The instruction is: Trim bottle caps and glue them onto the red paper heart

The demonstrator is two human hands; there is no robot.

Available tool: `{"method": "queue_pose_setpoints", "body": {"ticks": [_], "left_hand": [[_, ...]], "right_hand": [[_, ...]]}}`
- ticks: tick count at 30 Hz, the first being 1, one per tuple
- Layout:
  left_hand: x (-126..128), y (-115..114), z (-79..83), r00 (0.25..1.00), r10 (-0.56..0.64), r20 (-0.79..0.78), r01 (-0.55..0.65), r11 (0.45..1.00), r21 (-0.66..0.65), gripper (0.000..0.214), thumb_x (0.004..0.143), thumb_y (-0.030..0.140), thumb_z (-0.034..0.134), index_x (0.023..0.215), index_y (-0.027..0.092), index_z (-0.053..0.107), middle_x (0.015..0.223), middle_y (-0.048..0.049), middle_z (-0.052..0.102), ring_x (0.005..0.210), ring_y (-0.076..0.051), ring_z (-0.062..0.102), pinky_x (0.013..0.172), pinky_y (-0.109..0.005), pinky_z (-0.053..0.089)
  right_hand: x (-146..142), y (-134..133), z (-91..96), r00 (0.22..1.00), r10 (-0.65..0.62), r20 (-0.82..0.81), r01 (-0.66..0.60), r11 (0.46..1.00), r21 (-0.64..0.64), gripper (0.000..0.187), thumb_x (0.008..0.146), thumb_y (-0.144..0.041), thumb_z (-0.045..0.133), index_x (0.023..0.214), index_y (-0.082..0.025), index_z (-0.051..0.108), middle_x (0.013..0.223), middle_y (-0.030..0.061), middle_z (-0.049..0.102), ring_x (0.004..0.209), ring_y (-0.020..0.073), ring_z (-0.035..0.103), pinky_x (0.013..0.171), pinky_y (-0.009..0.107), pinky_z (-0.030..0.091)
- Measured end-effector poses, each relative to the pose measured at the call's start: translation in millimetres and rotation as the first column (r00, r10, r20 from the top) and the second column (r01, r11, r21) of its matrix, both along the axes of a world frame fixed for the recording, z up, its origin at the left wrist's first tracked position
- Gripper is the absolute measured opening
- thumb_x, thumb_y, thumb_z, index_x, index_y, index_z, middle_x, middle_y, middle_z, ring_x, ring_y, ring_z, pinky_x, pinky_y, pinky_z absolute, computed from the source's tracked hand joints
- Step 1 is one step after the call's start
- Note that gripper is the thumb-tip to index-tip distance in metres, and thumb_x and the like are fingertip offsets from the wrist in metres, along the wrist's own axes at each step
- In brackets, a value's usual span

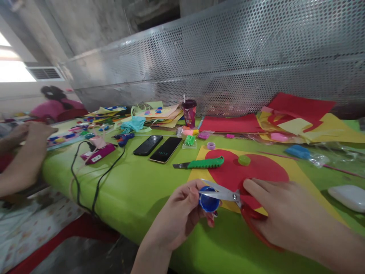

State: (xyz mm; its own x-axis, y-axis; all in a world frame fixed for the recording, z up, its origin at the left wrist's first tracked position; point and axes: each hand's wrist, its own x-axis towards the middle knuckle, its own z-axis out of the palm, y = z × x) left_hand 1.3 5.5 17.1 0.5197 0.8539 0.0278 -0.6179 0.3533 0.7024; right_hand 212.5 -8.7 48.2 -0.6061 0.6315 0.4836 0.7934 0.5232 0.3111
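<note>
My left hand (186,213) pinches a small round blue bottle cap (209,201) between thumb and fingers. My right hand (281,211) is closed around the red handles of a pair of scissors (228,195). Their blades are parted and lie at the cap, one passing across its face. Beneath my hands, a red paper shape (268,167) rests on a yellow sheet (305,179). On the red paper sits a light green cap (244,160). A green utility knife (203,163) with its blade out lies just beyond my left hand.
Two phones (165,149) lie left of the knife. Farther left are a purple power strip (98,153) with black cords and a blue glue gun (123,139). A drink cup (189,113) stands at the back. Another person's arms (28,152) are at the far left.
</note>
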Motion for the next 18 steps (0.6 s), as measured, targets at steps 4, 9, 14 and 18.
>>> {"method": "queue_pose_setpoints", "body": {"ticks": [4,9,14,18], "left_hand": [[-0.1,-0.8,0.3,1.0,0.003,-0.012,-0.004,1.0,-0.027,0.036,0.068,0.043,0.078,0.075,0.01,0.067,0.066,-0.0044,0.067,0.053,-0.009,0.06,0.051,-0.017,0.05],[-0.9,-1.1,-1.5,0.999,0.032,-0.014,-0.033,0.998,-0.053,0.036,0.069,0.044,0.077,0.076,0.01,0.066,0.068,-0.0053,0.068,0.053,-0.008,0.059,0.052,-0.017,0.05],[-1.7,-0.9,-0.5,0.999,0.036,-0.008,-0.036,0.998,-0.045,0.032,0.072,0.041,0.076,0.077,0.011,0.066,0.066,-0.0024,0.065,0.055,-0.007,0.059,0.054,-0.015,0.049],[-0.7,-1.3,1.3,0.999,0.035,-0.008,-0.036,0.999,-0.017,0.034,0.068,0.042,0.078,0.077,0.011,0.066,0.064,-0.0021,0.064,0.054,-0.007,0.059,0.053,-0.015,0.049]], "right_hand": [[-1.1,0.2,-0.3,1.0,0.006,0.005,-0.006,1.0,0.021,0.014,0.079,-0.016,0.036,0.068,-0.023,0.041,0.05,-0.0016,0.051,0.036,0.0182,0.049,0.045,0.03,0.009],[-1.5,-1.2,2.0,1.0,0.016,-0.008,-0.016,0.999,-0.034,0.012,0.077,-0.018,0.038,0.068,-0.024,0.041,0.05,-0.0017,0.05,0.036,0.0184,0.049,0.044,0.029,0.011],[-2.8,-2.0,3.0,1.0,0.01,-0.027,-0.011,0.998,-0.06,0.008,0.075,-0.02,0.039,0.068,-0.024,0.041,0.05,-0.0007,0.05,0.036,0.0206,0.049,0.044,0.028,0.011],[-3.1,0.2,0.2,1.0,0.005,-0.006,-0.005,1.0,0.009,0.01,0.074,-0.015,0.039,0.068,-0.023,0.039,0.05,-0.0009,0.05,0.036,0.0181,0.046,0.047,0.029,0.009]]}}
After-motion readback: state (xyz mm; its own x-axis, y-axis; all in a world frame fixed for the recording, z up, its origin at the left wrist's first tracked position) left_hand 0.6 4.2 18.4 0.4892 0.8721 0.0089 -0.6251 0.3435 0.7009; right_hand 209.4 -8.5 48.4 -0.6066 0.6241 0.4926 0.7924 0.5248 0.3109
